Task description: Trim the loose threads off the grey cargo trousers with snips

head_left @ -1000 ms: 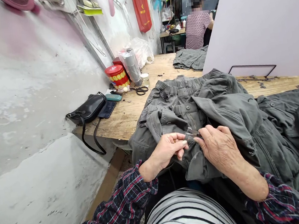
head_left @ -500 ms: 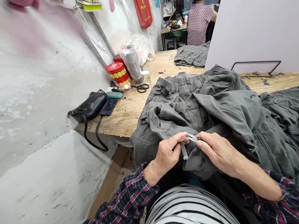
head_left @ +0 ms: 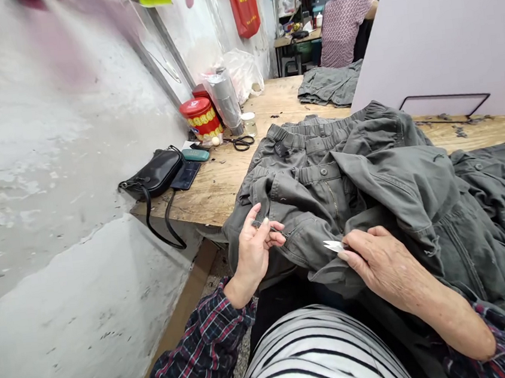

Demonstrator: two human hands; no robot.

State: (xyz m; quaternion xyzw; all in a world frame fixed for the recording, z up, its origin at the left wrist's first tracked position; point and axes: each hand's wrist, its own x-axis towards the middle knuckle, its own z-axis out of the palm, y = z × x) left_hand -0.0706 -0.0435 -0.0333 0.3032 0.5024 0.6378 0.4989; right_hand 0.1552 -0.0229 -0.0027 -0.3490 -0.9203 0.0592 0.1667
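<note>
Gray trousers (head_left: 313, 206) with an elastic waist, a button and a zip fly lie heaped over the table's front edge. My right hand (head_left: 384, 265) is closed around thread snips (head_left: 333, 245), their pale blades pointing left, above the trouser cloth. To the left, my left hand (head_left: 257, 251) is raised over the trousers, palm turned partly up. Between its thumb and fingers shows a thin dark strip (head_left: 279, 230), too small to make out fully; the other fingers are loosely curled.
On the wooden table (head_left: 217, 198) stand a red tin (head_left: 201, 119), a gray bottle in plastic (head_left: 225, 98), and a small jar (head_left: 249, 124). Black scissors (head_left: 242, 144) and a black bag (head_left: 156, 174) lie left. More gray garments (head_left: 332, 84) lie behind. A person (head_left: 341, 26) sits beyond.
My left hand has moved left, away from the snips, and its fingers have loosened and turned up. The snips stay in my right hand, now apart from the left.
</note>
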